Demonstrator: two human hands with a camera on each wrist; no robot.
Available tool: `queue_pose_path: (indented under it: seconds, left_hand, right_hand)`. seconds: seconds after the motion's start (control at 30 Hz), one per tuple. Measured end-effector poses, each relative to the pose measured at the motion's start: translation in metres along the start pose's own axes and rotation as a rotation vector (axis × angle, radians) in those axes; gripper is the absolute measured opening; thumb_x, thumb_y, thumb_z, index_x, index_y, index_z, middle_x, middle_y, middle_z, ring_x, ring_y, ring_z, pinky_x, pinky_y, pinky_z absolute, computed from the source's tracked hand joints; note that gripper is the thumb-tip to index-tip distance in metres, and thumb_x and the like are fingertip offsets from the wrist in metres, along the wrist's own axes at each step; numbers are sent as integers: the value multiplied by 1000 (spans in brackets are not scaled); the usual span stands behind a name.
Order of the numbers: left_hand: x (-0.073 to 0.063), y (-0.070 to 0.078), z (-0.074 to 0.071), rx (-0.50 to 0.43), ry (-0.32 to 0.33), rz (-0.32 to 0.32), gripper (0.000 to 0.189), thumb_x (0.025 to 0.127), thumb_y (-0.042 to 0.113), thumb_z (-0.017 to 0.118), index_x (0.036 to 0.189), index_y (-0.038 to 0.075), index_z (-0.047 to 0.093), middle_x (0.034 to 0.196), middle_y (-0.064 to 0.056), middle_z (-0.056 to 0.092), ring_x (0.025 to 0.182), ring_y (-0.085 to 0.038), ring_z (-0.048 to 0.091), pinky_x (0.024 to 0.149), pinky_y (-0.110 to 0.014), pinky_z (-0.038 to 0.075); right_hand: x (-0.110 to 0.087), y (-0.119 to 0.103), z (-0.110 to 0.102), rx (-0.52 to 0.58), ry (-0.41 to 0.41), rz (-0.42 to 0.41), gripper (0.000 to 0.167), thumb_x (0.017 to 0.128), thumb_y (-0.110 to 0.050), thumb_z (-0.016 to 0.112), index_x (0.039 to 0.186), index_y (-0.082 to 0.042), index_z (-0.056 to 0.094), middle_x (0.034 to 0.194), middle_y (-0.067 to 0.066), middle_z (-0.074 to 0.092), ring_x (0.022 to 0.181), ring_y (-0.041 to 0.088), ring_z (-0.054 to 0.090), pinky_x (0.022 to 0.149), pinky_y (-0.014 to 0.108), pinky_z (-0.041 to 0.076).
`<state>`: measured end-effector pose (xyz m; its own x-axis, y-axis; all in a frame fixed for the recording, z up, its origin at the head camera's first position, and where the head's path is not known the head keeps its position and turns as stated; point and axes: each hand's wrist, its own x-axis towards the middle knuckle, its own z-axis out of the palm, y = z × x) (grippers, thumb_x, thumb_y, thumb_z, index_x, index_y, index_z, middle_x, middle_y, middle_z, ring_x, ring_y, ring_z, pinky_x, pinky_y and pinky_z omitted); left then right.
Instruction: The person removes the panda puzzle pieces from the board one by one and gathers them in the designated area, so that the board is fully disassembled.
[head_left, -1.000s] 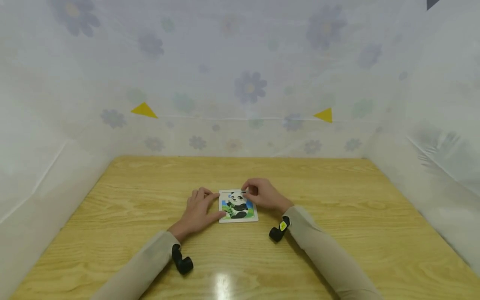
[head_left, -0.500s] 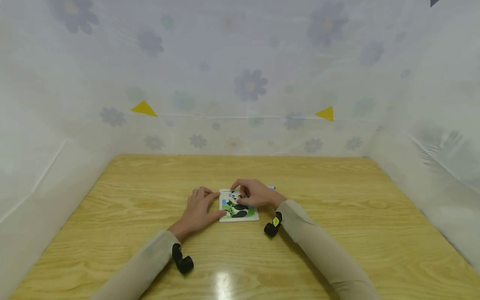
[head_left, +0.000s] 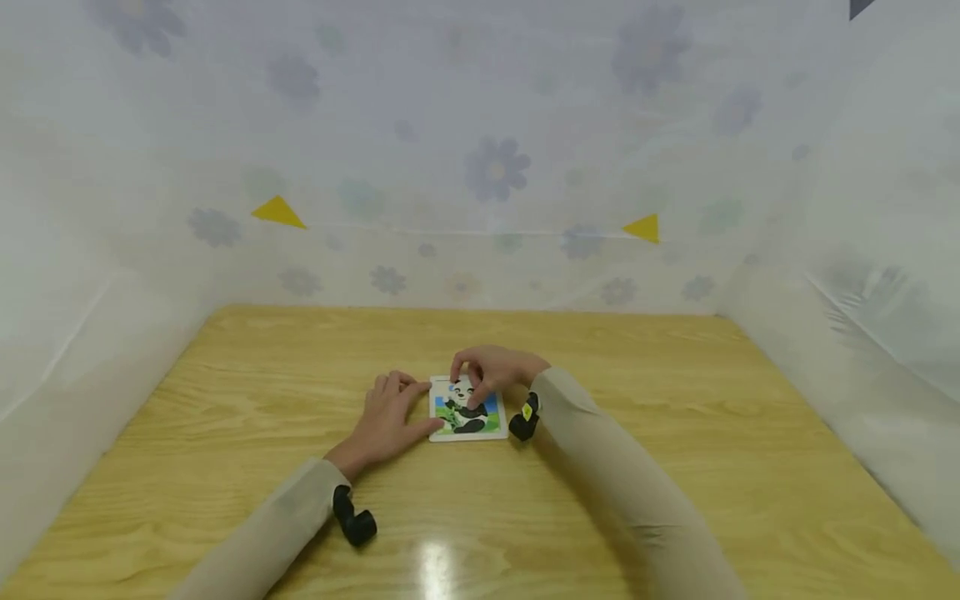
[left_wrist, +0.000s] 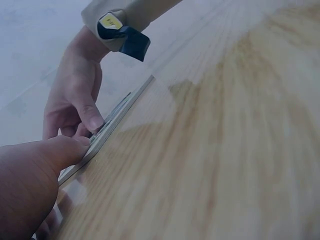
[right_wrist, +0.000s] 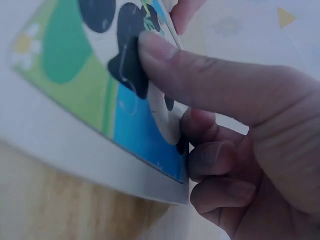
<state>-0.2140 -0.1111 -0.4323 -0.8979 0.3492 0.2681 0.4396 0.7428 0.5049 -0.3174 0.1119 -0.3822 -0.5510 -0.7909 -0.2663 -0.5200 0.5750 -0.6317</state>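
A small square panda puzzle [head_left: 491, 424] in a white frame lies on the wooden table in the head view. My left hand [head_left: 384, 423] holds its left side, thumb on the near corner and index finger at the far one. The left wrist view shows that thumb [left_wrist: 70, 150] over the board's edge. Across the far part of the puzzle, my right hand [head_left: 491, 367] grips at the panda's head between thumb and fingers. Up close in the right wrist view, the right thumb [right_wrist: 200, 82] presses on the panda's black part, fingers curled beyond the head. Some of the head is hidden.
The wooden table [head_left: 285, 367] reaches back to a pale flowered curtain [head_left: 450, 167], with more sheeting at both sides. Two yellow triangles [head_left: 279, 212] mark the back curtain. Black camera mounts [head_left: 355, 517] sit on both wrists, the right one close beside the puzzle.
My right hand has moved left along the puzzle's far side, from the right corner to the panda's head. A small blue item seen behind the right wrist is now hidden. The left hand keeps its hold.
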Motion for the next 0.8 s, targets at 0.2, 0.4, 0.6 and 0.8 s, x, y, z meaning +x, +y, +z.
queue_pose_path:
  seconds: [0.2,0.4,0.6,0.8]
  left_hand:
    - [1,-3,-1,-8,2,1,65,84,47,70,134,7,56,120,-11,45,106,-27,36,87,-43,27]
    - [-1,-1,2,-11,-2,-9,64,84,47,70,133,8,57,119,-10,45,106,-26,37,86,-44,28]
    - [-1,1,4,-21,1,-1,64,84,46,70,133,7,57,119,-10,46,106,-27,36,86,-43,28]
    - [0,-3,2,-5,8,1,63,84,45,70,133,7,57,120,-11,46,106,-27,37,86,-43,28]
  right_hand:
    - [10,-9,-9,2,-67,71,35,78,-8,79,107,-10,59,60,-2,51,53,9,47,60,21,43]
    - [12,-8,-7,-44,-93,50,36,76,-9,81,105,-9,59,59,-3,51,53,6,46,58,20,41]
    - [14,-4,-7,-38,-94,66,35,75,-8,82,102,-11,59,56,-3,49,50,7,43,55,20,38]
    - [16,-5,-7,-29,-83,43,35,76,-9,81,102,-11,59,56,-3,44,50,7,38,55,20,36]
